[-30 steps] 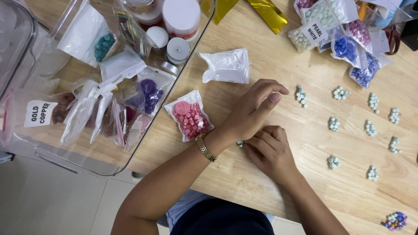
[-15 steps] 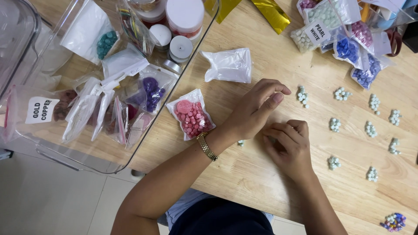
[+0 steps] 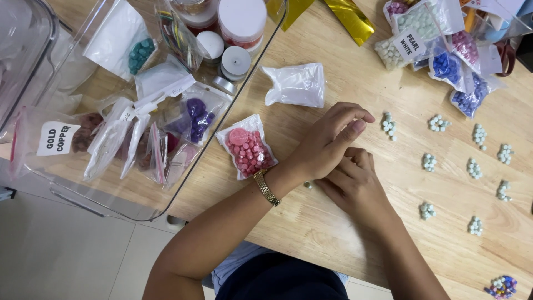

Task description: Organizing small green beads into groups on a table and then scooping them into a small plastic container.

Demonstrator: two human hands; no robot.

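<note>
My left hand (image 3: 330, 139), with a gold watch (image 3: 266, 188) on its wrist, lies palm down on the wooden table (image 3: 333, 222), fingers stretched toward a small pile of pale beads (image 3: 388, 125). Nothing shows between its fingers. My right hand (image 3: 355, 186) sits just below it with fingers curled, knuckles tucked under the left palm; what it holds is hidden. One loose pale bead (image 3: 307, 185) lies by the left wrist. Several more small pale bead piles (image 3: 473, 168) are spread over the table to the right.
A small bag of pink beads (image 3: 247, 147) and a white bag (image 3: 295, 85) lie left of the hands. A clear plastic bin (image 3: 105, 194) with many bead bags and jars fills the left. More bead bags (image 3: 444, 50) sit at top right, mixed coloured beads (image 3: 502, 287) at bottom right.
My right hand slid a little to the right from under the left wrist and curled its fingers. The left hand stayed almost still.
</note>
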